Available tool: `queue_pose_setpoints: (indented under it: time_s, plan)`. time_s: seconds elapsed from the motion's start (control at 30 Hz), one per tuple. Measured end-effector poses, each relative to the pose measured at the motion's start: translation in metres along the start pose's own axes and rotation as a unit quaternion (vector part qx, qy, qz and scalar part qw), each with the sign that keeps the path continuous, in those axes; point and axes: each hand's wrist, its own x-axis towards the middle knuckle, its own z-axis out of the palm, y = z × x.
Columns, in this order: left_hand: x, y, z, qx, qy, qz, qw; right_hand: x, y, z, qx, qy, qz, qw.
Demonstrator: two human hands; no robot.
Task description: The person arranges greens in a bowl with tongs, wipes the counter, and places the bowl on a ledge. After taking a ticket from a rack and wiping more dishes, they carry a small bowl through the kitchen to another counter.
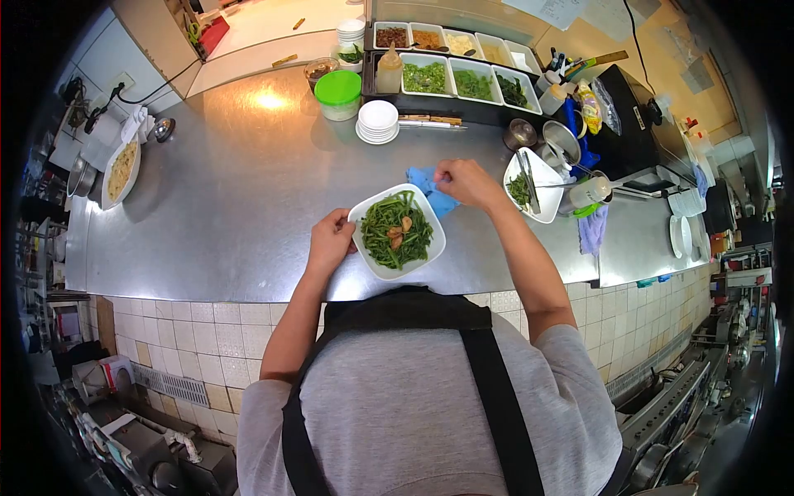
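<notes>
A white square bowl (439,240) of cooked green vegetable stems, topped with a few brown pieces, rests near the counter's front edge. My left hand (333,237) grips its left rim, fingers curled and the thumb by the edge. Just beyond the bowl's upper right corner, my right hand (468,183) is closed over a crumpled blue cloth (423,179), which lies on the steel and reaches close to the bowl. To the right of that hand stands a white dish (545,175) with some greens and metal tongs (528,178) in it.
Small white plates (378,116) are stacked behind the bowl, beside a green-lidded tub (338,89). Trays of chopped toppings (424,75) line the back, with a squeeze bottle (389,73). An oval dish of food (122,173) stands far left; a purple cloth (592,231) hangs at right.
</notes>
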Motion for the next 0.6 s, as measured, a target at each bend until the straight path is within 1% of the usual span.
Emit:
queue_pose_setpoints:
  time_s: [0.03, 0.13, 0.23, 0.33, 0.43, 0.53, 0.6]
  plan:
    - [-0.004, 0.002, -0.002, -0.054, -0.028, -0.051, 0.997, -0.005, 0.0, -0.001, 0.017, 0.008, 0.042, 0.999]
    - [-0.011, 0.014, -0.001, -0.115, -0.063, -0.054, 0.99, -0.012, -0.008, 0.014, 0.042, 0.059, 0.006, 0.997]
    - [-0.008, 0.012, 0.002, -0.13, -0.063, -0.061, 0.988, -0.007, -0.027, 0.031, 0.023, 0.121, -0.016, 0.992]
    - [-0.011, 0.013, 0.005, -0.132, -0.054, -0.068, 0.987, -0.002, -0.03, 0.041, -0.032, 0.138, -0.05, 0.989]
    - [-0.018, 0.012, 0.01, -0.158, -0.032, -0.062, 0.985, -0.005, -0.026, 0.039, -0.059, 0.093, -0.037, 0.993]
    - [-0.028, 0.007, 0.017, -0.229, -0.019, -0.069, 0.971, -0.008, -0.008, 0.026, -0.075, 0.008, -0.021, 0.997]
    - [-0.04, 0.014, 0.012, -0.229, -0.059, -0.082, 0.968, -0.016, 0.001, 0.006, -0.011, -0.028, 0.026, 0.999]
